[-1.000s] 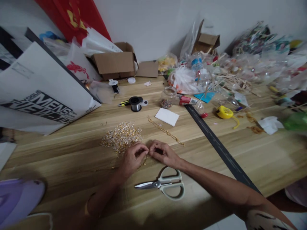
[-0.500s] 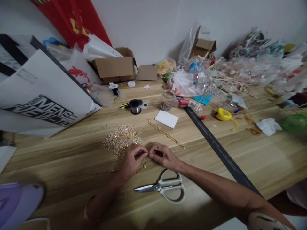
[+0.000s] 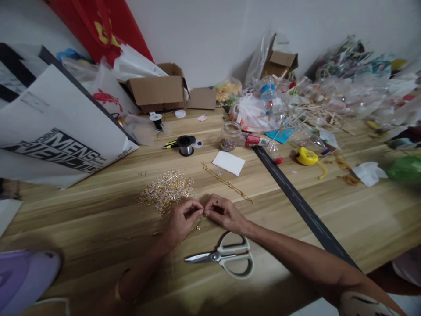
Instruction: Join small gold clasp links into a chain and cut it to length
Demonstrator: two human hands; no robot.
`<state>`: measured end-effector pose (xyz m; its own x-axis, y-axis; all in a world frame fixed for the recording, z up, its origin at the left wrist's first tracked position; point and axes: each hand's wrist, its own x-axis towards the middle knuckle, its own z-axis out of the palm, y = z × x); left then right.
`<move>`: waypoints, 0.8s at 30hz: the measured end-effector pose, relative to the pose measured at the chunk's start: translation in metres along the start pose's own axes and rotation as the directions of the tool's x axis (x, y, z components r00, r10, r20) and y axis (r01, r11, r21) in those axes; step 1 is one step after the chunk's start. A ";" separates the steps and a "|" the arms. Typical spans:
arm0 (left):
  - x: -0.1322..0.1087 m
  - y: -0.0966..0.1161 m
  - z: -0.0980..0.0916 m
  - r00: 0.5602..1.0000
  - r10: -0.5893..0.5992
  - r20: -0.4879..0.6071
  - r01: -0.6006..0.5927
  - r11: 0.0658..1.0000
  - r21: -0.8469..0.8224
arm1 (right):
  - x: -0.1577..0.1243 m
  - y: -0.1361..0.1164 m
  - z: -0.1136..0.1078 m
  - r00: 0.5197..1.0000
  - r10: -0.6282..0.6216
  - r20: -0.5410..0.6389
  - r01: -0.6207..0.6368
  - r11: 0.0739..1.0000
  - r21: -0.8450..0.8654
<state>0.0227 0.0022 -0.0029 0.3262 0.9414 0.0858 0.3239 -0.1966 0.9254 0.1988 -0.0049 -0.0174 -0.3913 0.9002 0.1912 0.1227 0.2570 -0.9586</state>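
Observation:
My left hand (image 3: 184,219) and my right hand (image 3: 225,212) meet fingertip to fingertip above the table, both pinched. A thin gold beaded chain (image 3: 196,228) hangs from between the fingertips and runs under my left hand; its end at the pinch is too small to make out. Just behind my left hand lies a heap of clear and gold beaded pieces (image 3: 171,189). Beyond my right hand a second gold chain (image 3: 226,182) is stretched out on the wood. Scissors (image 3: 217,256) with pale handles rest in front of my hands, blades to the left.
A wire spool (image 3: 186,146), a folded white paper (image 3: 229,163) and a glass jar (image 3: 229,137) stand behind. A black strip (image 3: 296,202) crosses the table on the right, near a yellow tape measure (image 3: 306,156). At the left are a paper bag (image 3: 62,131) and a purple iron (image 3: 28,281).

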 end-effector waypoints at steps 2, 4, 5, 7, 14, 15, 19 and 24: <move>0.000 -0.001 0.000 1.000 -0.004 0.003 0.004 1.000 -0.002 | 0.000 0.000 0.000 1.000 0.009 0.005 -0.009 1.000 0.000; 0.000 -0.001 0.000 1.000 -0.001 -0.001 0.001 1.000 0.004 | 0.000 -0.001 0.000 1.000 0.013 0.008 -0.013 1.000 0.002; 0.000 -0.001 0.000 1.000 0.001 -0.004 -0.001 1.000 0.008 | 0.000 -0.001 -0.001 1.000 0.014 0.008 -0.014 1.000 0.003; 0.000 -0.002 0.000 1.000 0.005 -0.013 -0.005 1.000 0.017 | 0.000 -0.001 -0.001 1.000 0.014 0.010 -0.014 1.000 0.010; 0.000 -0.002 0.000 1.000 -0.005 -0.003 0.005 1.000 0.025 | 0.000 0.000 -0.001 1.000 -0.013 0.024 0.013 1.000 0.021; 0.000 -0.003 0.001 1.000 0.000 -0.004 0.000 1.000 0.027 | 0.000 0.000 -0.001 1.000 -0.016 0.026 0.016 1.000 0.022; -0.001 -0.005 0.001 1.000 0.027 -0.007 -0.026 0.998 0.057 | 0.000 0.002 -0.001 0.999 -0.014 0.034 0.013 0.999 0.030; -0.001 -0.003 0.001 0.998 0.063 0.002 -0.063 0.991 0.119 | 0.000 0.001 -0.002 0.999 -0.003 0.050 0.001 1.000 0.028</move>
<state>0.0220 0.0018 -0.0064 0.3481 0.9265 0.1429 0.4058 -0.2863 0.8679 0.2005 -0.0041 -0.0176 -0.4363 0.8809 0.1832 0.0969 0.2484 -0.9638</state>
